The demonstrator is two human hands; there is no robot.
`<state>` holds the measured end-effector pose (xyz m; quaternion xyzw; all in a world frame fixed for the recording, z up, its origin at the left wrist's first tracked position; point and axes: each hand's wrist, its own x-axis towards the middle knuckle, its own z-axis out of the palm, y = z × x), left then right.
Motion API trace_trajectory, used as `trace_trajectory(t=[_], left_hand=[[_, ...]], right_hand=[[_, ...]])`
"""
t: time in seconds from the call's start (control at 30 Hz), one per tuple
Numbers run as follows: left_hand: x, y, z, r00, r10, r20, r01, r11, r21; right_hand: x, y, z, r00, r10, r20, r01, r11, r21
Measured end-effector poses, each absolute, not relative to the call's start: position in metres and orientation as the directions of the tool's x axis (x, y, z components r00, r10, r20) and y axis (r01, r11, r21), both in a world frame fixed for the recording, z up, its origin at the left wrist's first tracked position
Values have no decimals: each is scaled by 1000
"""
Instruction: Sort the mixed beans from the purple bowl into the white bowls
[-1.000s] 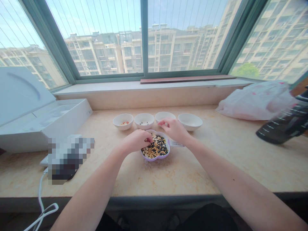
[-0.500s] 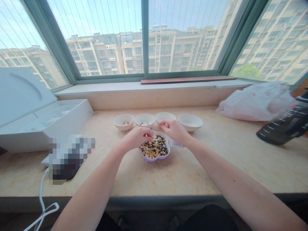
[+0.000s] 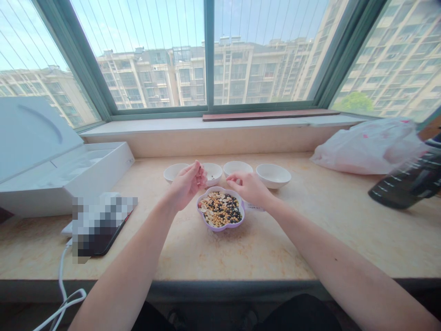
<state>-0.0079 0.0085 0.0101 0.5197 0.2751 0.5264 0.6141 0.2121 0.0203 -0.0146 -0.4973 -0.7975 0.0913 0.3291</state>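
Note:
My left hand [image 3: 188, 186] is raised in front of the two leftmost white bowls, its fingers pinched together with a small dark bean [image 3: 200, 168] showing at the tips. It partly hides the leftmost bowl [image 3: 172, 172] and the bowl beside it [image 3: 215, 171], where a few dark beans lie. Below the hands sits a purple flower-shaped dish [image 3: 225, 226] of mixed black beans, yellow beans and pale flat peanut halves. My right hand [image 3: 246, 187] hovers at the front of the third bowl [image 3: 237, 166], fingertips together; what they hold, if anything, cannot be made out.
The rightmost white bowl [image 3: 273, 174] stands by my right hand. An open white box [image 3: 96, 170] and a blurred-out phone [image 3: 106, 234] with a white cable [image 3: 61, 276] lie at left. At right are a plastic bag [image 3: 365, 149] and a dark bottle [image 3: 403, 181].
My left hand has lifted out of the purple dish and moved up and left towards the bowls, uncovering the peanuts. My right hand has barely moved.

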Motion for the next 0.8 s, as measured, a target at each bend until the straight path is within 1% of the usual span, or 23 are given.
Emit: trace_trajectory(t=[0.07, 0.13, 0.27, 0.4, 0.47, 0.57, 0.7, 0.8], left_hand=[[-8, 8, 12, 325, 929, 177, -425, -24, 905], [-8, 7, 14, 335, 931, 146, -440, 18, 898], [-7, 4, 17, 325, 940, 104, -417, 44, 908], [-6, 4, 15, 354, 927, 126, -469, 60, 881], [-6, 4, 14, 357, 925, 131, -499, 71, 864], [-5, 5, 11, 352, 926, 137, -559, 90, 824], [-5, 10, 6, 283, 944, 170, -620, 45, 783], [-6, 18, -2, 213, 958, 194, -557, -44, 830]], right_hand=[[212, 21, -15, -287, 856, 429, 733, 485, -477], [212, 21, -16, -287, 858, 425, 729, 484, -485], [211, 21, -17, -298, 862, 411, 716, 487, -501], [211, 19, -15, -317, 863, 394, 702, 493, -515], [211, 18, -14, -351, 854, 385, 684, 514, -517], [211, 16, -14, -452, 823, 344, 641, 568, -517], [209, 16, -16, -537, 799, 270, 600, 587, -544], [208, 15, -17, -557, 793, 245, 595, 587, -549]])
